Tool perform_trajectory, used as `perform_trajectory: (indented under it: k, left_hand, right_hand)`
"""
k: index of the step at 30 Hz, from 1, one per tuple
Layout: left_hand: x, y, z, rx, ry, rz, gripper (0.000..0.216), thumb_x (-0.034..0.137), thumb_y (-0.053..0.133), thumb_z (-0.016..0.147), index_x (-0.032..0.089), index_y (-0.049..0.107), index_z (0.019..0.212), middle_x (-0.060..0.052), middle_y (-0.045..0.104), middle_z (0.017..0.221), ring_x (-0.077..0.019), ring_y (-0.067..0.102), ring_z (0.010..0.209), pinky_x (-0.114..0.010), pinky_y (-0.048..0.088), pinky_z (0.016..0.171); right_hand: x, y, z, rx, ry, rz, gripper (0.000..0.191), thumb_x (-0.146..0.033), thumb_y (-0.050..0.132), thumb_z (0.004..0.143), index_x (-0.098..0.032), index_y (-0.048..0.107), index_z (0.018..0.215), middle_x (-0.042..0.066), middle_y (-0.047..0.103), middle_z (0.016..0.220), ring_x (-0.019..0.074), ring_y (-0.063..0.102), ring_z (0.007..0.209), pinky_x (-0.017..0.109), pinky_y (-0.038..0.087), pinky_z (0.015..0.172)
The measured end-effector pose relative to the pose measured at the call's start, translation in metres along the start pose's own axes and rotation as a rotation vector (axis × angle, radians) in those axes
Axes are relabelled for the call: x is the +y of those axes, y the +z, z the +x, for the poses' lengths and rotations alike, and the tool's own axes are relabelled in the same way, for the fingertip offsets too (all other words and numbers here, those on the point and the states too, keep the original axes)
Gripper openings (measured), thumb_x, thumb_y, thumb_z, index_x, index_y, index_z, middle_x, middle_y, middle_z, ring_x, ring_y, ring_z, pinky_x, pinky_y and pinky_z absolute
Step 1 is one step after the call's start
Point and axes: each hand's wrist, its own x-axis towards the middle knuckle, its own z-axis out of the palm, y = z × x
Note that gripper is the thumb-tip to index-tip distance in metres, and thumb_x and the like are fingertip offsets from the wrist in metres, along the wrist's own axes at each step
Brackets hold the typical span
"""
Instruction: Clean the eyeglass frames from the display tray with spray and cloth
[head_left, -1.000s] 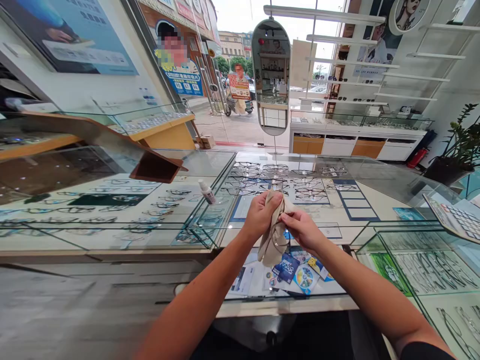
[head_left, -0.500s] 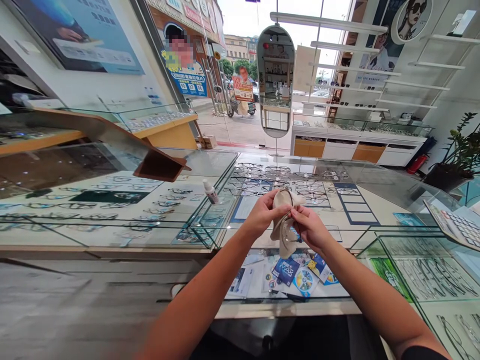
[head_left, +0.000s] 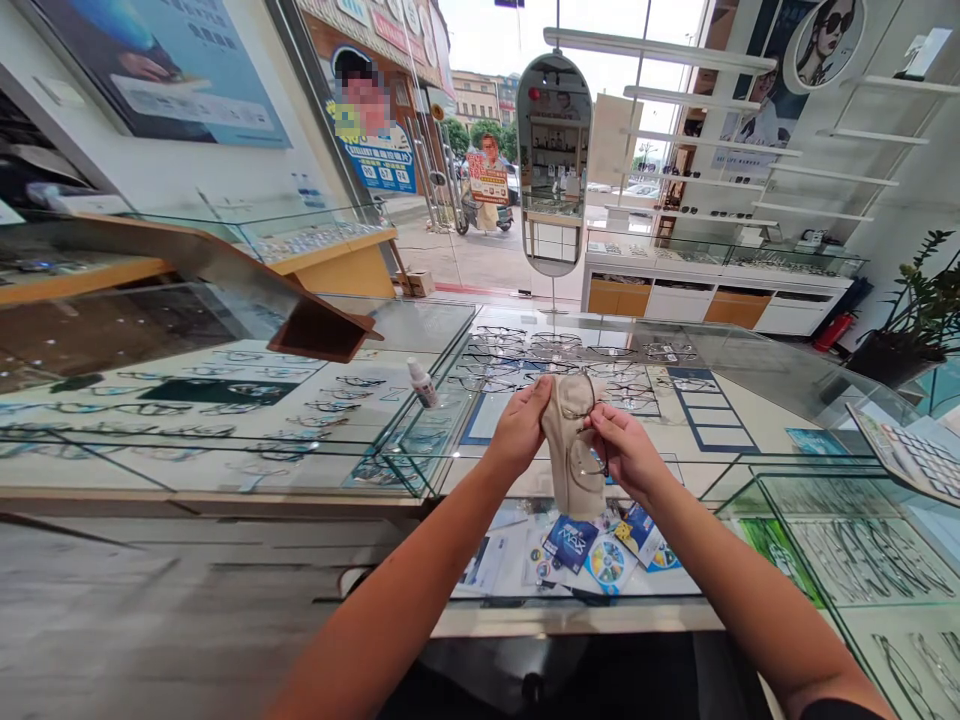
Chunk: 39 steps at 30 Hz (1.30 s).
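My left hand [head_left: 523,425] grips a beige cloth [head_left: 571,490] by its upper left edge, and the cloth hangs down over the glass counter. In front of the cloth is a pair of thin-framed eyeglasses [head_left: 602,460], turned on end so one lens sits above the other. The fingers of my right hand [head_left: 622,445] are closed on the middle of the frame, near the bridge. Through the clear lenses the cloth shows. Whether my left fingers also touch the frame is hidden.
A white spray bottle [head_left: 422,384] stands on the glass to the left. Rows of eyeglass frames [head_left: 555,342] lie beyond my hands. Leaflets [head_left: 574,542] lie under the near glass. An oval mirror [head_left: 555,165] rises behind, and a brown tray-like object [head_left: 322,330] juts in at left.
The cloth was bunched around the glasses with both hands close together. Now it hangs spread out, the lenses are uncovered, and my hands are slightly farther apart.
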Motion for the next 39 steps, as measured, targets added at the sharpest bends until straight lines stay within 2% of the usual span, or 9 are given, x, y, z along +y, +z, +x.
perform_trajectory:
  k: [6,11,14,18,22,26,29,34,39]
  left_hand:
    - [-0.007,-0.009,0.009,0.094,-0.003,-0.097,0.050,0.057,0.086,0.075,0.013,0.074,0.094,-0.009,0.080,0.089,-0.0278,0.076,0.104,-0.037,0.061,0.093]
    - [-0.009,-0.015,0.015,0.204,-0.040,-0.129,0.038,0.048,0.080,0.086,0.013,0.073,0.098,-0.008,0.080,0.088,-0.0235,0.078,0.095,-0.033,0.062,0.087]
    - [-0.008,-0.016,0.018,0.211,-0.082,-0.194,0.031,0.043,0.072,0.094,0.013,0.072,0.102,-0.010,0.081,0.093,-0.0230,0.078,0.099,-0.034,0.062,0.091]
    - [-0.001,-0.012,0.015,0.062,-0.134,-0.269,0.040,0.045,0.060,0.101,0.014,0.070,0.124,-0.014,0.078,0.118,-0.0272,0.072,0.117,-0.042,0.057,0.104]
    - [0.007,-0.003,0.006,-0.055,-0.146,-0.291,0.048,0.047,0.057,0.102,0.020,0.062,0.142,-0.013,0.070,0.137,-0.0294,0.066,0.128,-0.047,0.053,0.109]
    - [0.005,0.005,-0.001,-0.097,-0.189,-0.310,0.050,0.046,0.053,0.104,0.022,0.056,0.148,-0.013,0.069,0.138,-0.0281,0.066,0.128,-0.046,0.055,0.106]
    - [-0.003,0.010,-0.005,-0.131,-0.202,-0.286,0.050,0.045,0.056,0.103,0.024,0.057,0.148,-0.011,0.070,0.137,-0.0271,0.067,0.126,-0.043,0.056,0.104]
    - [-0.013,0.012,-0.006,-0.215,-0.146,-0.238,0.062,0.051,0.066,0.096,0.022,0.055,0.149,-0.012,0.072,0.133,-0.0276,0.066,0.127,-0.040,0.053,0.108]
    - [-0.012,0.002,0.002,-0.150,-0.086,-0.159,0.063,0.054,0.066,0.095,0.017,0.057,0.145,-0.012,0.076,0.118,-0.0237,0.071,0.108,-0.034,0.054,0.096]
  right_hand:
    - [-0.012,-0.010,0.007,0.080,-0.041,0.056,0.044,-0.050,0.099,0.055,-0.022,0.073,0.076,-0.002,0.067,0.076,0.0112,0.056,0.068,0.023,0.047,0.063]
    - [-0.018,-0.014,0.009,0.140,-0.119,0.004,0.046,-0.052,0.098,0.054,-0.024,0.075,0.083,0.000,0.068,0.086,0.0150,0.061,0.083,0.027,0.051,0.079]
    - [-0.021,-0.014,0.008,0.167,-0.212,-0.123,0.042,-0.057,0.093,0.061,-0.025,0.071,0.079,0.001,0.067,0.088,0.0175,0.061,0.087,0.031,0.051,0.084]
    - [-0.020,-0.011,0.001,0.186,-0.445,-0.522,0.032,-0.054,0.078,0.082,-0.025,0.066,0.077,0.003,0.068,0.086,0.0204,0.061,0.088,0.036,0.047,0.088]
    - [-0.010,-0.007,-0.005,0.231,-0.704,-1.150,0.020,-0.039,0.060,0.099,-0.024,0.065,0.086,0.007,0.073,0.093,0.0250,0.062,0.094,0.040,0.045,0.090]
    - [0.007,-0.006,-0.002,0.235,-0.769,-1.685,0.024,-0.031,0.049,0.105,-0.021,0.064,0.090,0.012,0.073,0.092,0.0279,0.060,0.092,0.042,0.043,0.087]
    - [0.014,-0.006,0.002,0.282,-0.789,-1.882,0.024,-0.026,0.047,0.106,-0.019,0.064,0.090,0.014,0.072,0.094,0.0296,0.060,0.094,0.042,0.043,0.090]
    - [0.010,-0.010,0.006,0.418,-0.753,-1.901,0.019,-0.025,0.050,0.104,-0.018,0.065,0.094,0.015,0.071,0.095,0.0299,0.059,0.092,0.042,0.042,0.088]
    - [-0.013,-0.033,0.014,0.454,-0.718,-1.607,0.023,-0.033,0.049,0.104,-0.020,0.063,0.092,0.013,0.069,0.095,0.0294,0.057,0.093,0.043,0.042,0.087]
